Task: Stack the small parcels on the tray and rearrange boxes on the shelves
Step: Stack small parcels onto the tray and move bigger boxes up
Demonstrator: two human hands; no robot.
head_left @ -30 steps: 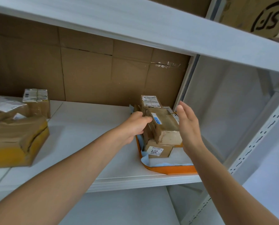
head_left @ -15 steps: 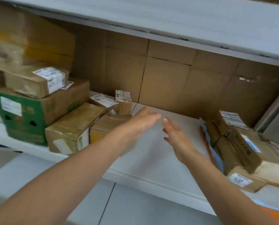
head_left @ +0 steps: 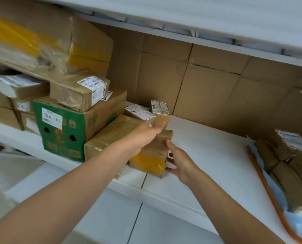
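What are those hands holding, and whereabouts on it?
A small brown parcel with yellow tape: the left hand lies over its top, the right hand presses against its right side.

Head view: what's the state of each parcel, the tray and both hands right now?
Yellow-taped parcel: on the shelf, between both hands.
Left hand: rests on that parcel's top.
Right hand: fingers touch its right side.
Orange tray: on shelf at right, loaded.
Tray parcels: stacked, untouched.
Green box: on shelf, under a labelled box.
Upright labelled parcel: standing at the back.
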